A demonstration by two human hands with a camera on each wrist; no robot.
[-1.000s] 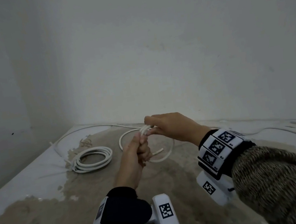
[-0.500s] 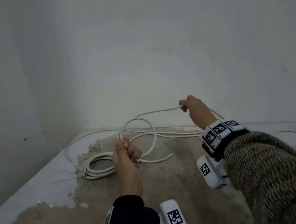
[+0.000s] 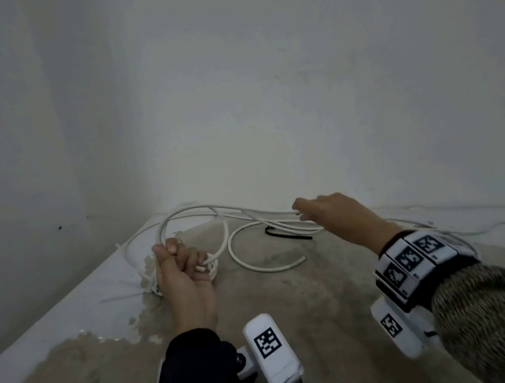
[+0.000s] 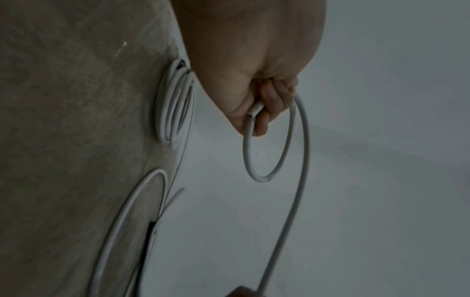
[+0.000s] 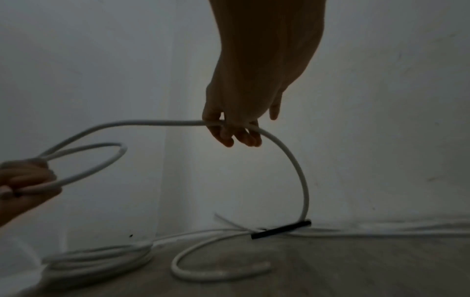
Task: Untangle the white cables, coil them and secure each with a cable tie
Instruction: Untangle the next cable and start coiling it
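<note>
I find the white cable (image 3: 191, 220) raised above the surface at the centre left of the head view, formed into one loop whose crossing is gripped in my left hand (image 3: 184, 273). The left wrist view confirms the fingers (image 4: 269, 102) curled tight round the strand, with the loop (image 4: 269, 140) hanging below the fist. From that fist the cable runs right to my right hand (image 3: 336, 214), at centre right of the head view. In the right wrist view the strand (image 5: 157, 122) passes under the thumb and over the loosely bent fingers (image 5: 239, 136), which hook it lightly; then it arcs down to the surface.

A free end of white cable (image 3: 265, 261) lies in an open curve on the surface at the middle of the head view, between the two hands. A finished coil (image 5: 101, 257) lies flat at the lower left of the right wrist view; in the head view my left hand covers most of it. Whether it carries a tie, I cannot tell. A short black strip (image 3: 287, 235) lies across the strands just left of the right hand. Further thin white strands (image 3: 478, 220) trail along the base of the wall towards the right edge.

The surface (image 3: 309, 297) is bare brown in the middle with white borders (image 3: 66, 311). Plain pale walls (image 3: 262, 91) meet in a corner behind it.
</note>
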